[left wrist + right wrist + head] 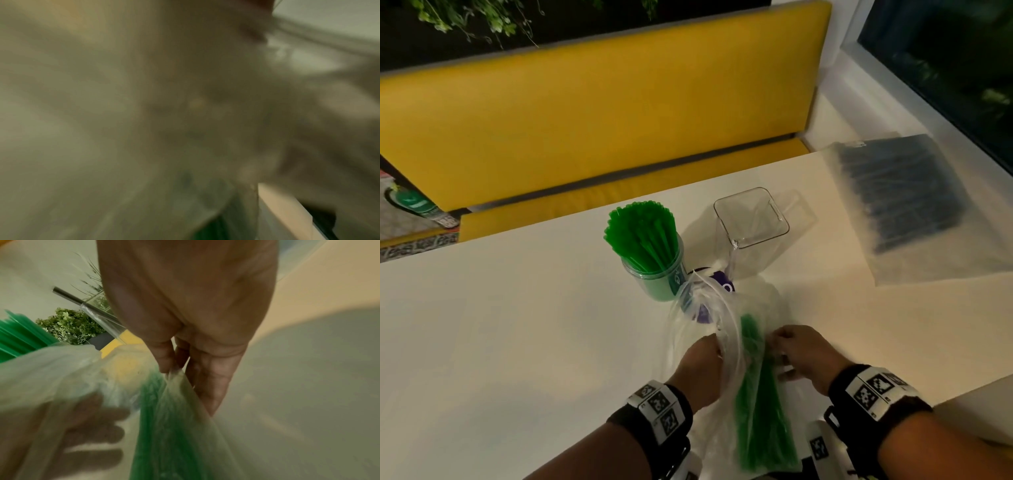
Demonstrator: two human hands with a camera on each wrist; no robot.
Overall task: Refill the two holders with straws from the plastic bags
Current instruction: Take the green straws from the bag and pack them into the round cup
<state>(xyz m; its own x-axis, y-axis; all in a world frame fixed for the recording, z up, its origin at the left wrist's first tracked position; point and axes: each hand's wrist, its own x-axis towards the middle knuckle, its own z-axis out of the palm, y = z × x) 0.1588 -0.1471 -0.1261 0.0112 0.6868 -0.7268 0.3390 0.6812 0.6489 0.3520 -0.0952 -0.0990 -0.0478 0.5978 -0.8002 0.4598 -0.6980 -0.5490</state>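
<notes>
A clear plastic bag (722, 329) with a bundle of green straws (756, 394) lies at the table's front edge. My left hand (714, 347) grips the bag's plastic on its left side. On the right, my right hand (777, 346) pinches a fold of the plastic (174, 371) beside the green straws (156, 426). A round holder (659, 282) packed with green straws (642, 233) stands behind the bag. To its right stands a square clear holder (751, 217), empty. The left wrist view is blurred, with plastic over the lens.
A second bag (914, 212) of dark straws lies flat at the table's right. A purple-labelled item (719, 282) shows under the bag's mouth. A yellow bench (599, 113) runs behind the white table (500, 325). Plants hang above the bench.
</notes>
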